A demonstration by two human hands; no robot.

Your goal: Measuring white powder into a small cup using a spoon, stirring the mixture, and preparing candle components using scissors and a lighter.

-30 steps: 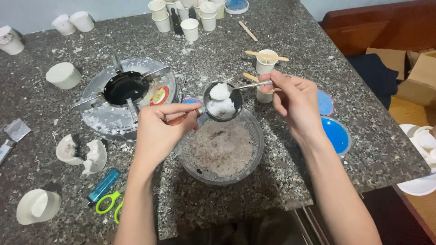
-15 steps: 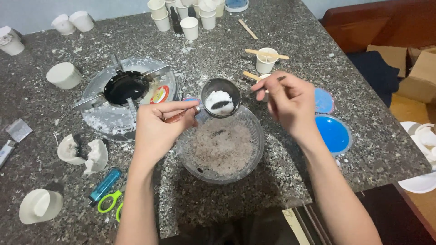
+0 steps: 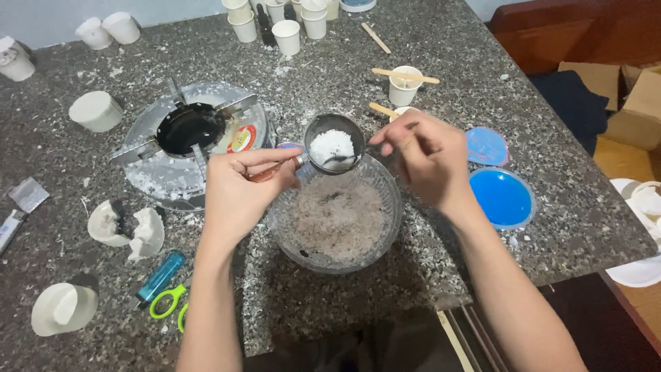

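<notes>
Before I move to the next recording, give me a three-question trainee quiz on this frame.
1. True or false: the left hand holds a small metal ladle of white flakes above the glass bowl.
2. What lies to the right of the right hand on the granite counter? A) green scissors B) a round blue lid C) a blue lighter
3. Fill in: the portable stove stands to the person's ____ of the glass bowl.

Key: 1 true; 2 B, the round blue lid, while the green scissors and blue lighter lie lower left; 3 left.
</notes>
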